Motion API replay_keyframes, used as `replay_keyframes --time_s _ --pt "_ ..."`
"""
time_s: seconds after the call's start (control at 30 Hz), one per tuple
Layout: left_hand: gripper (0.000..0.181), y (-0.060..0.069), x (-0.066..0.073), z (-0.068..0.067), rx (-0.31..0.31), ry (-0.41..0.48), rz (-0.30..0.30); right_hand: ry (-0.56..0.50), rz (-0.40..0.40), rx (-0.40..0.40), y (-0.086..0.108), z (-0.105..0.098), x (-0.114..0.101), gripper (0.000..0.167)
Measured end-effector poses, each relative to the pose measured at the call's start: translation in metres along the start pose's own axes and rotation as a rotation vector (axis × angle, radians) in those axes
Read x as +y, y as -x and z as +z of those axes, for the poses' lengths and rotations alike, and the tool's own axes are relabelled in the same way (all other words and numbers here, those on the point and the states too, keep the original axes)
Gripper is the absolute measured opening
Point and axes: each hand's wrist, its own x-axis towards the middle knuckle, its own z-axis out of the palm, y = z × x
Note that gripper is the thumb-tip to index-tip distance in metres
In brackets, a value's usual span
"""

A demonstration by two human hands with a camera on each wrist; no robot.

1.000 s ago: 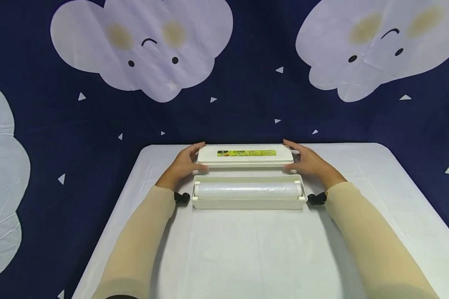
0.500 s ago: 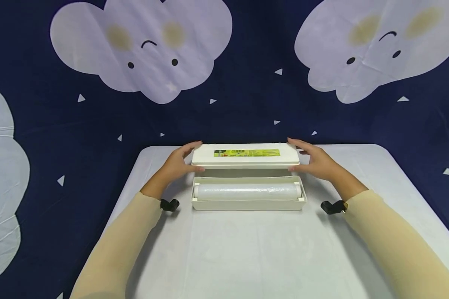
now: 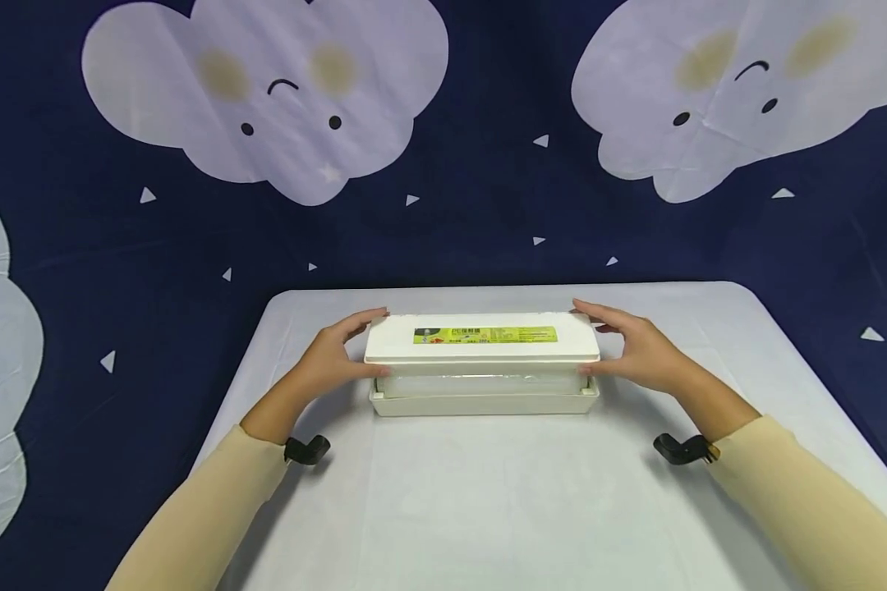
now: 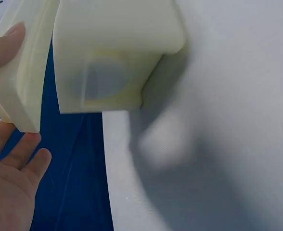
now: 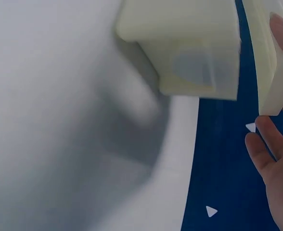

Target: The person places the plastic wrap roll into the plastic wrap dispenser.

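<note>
A white lid with a yellow-green label is held level above a white cling film box. My left hand grips the lid's left end, thumb at the front edge and fingers at the back. At the opposite end my right hand grips it the same way. Part of the cling film roll shows inside the box beneath the lid's front edge; the rest is hidden. Both wrist views show a gap between the lid and the box.
The box stands on a table with a white cover. Behind the table's far edge hangs a dark blue cloth with clouds and small triangles. A black wrist camera mount juts from the left sleeve, another mount from the right.
Both hands have lifted the lid from behind the box and brought it toward me, over the box. The lid now covers most of the roll from the head view.
</note>
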Motion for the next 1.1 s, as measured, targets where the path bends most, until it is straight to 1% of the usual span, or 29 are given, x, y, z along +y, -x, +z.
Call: replay_keyframes --time_s 0.1,0.17,0.3,0.37,0.53,0.67,0.83,0.97,1.1 --pt "0.100 0.013 0.003 0.002 -0.012 -0.028 -0.008 0.005 -0.037 -0.003 0.011 0.004 -0.002 0.105" --pt "0.100 0.021 0.005 0.004 -0.016 -0.046 0.007 0.005 -0.057 0.005 0.018 0.008 -0.003 0.105" --pt "0.099 0.030 0.004 0.008 -0.014 -0.099 0.053 0.011 -0.099 0.030 0.026 0.014 -0.003 0.106" --pt "0.100 0.032 0.003 0.010 -0.015 -0.122 0.061 0.012 -0.112 0.037 0.028 0.018 -0.003 0.107" --pt "0.101 0.037 0.001 0.015 -0.022 -0.128 0.041 0.003 -0.121 0.051 0.033 0.025 -0.003 0.107" --pt "0.102 0.037 -0.001 0.018 -0.018 -0.121 0.040 -0.015 -0.128 0.074 0.035 0.027 -0.003 0.107" --pt "0.103 0.038 -0.001 0.020 -0.016 -0.126 0.032 -0.035 -0.130 0.079 0.037 0.029 -0.003 0.108" --pt "0.103 0.041 0.001 0.021 -0.017 -0.128 0.045 -0.019 -0.124 0.088 0.040 0.028 -0.004 0.109" --pt "0.103 0.043 0.004 0.021 -0.010 -0.149 0.061 -0.014 -0.127 0.092 0.042 0.029 -0.004 0.109"
